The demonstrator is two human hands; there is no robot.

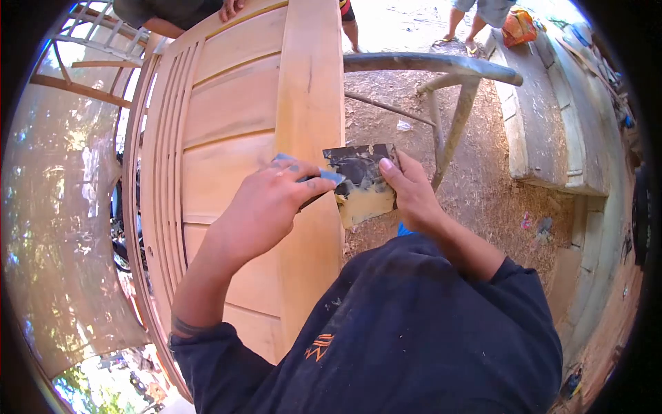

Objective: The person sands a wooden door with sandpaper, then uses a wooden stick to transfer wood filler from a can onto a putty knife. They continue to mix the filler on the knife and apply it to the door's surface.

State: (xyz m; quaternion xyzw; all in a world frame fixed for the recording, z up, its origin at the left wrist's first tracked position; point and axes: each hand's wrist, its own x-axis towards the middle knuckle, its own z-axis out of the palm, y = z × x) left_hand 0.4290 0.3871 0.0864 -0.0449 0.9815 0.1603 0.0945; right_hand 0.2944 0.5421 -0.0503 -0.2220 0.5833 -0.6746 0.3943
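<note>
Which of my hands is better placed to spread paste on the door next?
Likely your left hand: it holds the blade and is over the door. Your right hand holds the plate with the paste, mostly beyond the door's edge.

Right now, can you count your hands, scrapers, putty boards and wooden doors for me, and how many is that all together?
Hands: 2, the left hand and the right hand
Scrapers: 1, the blue scraper
Putty boards: 1, the dark board
Wooden doors: 1, the big door
Total: 5
</note>
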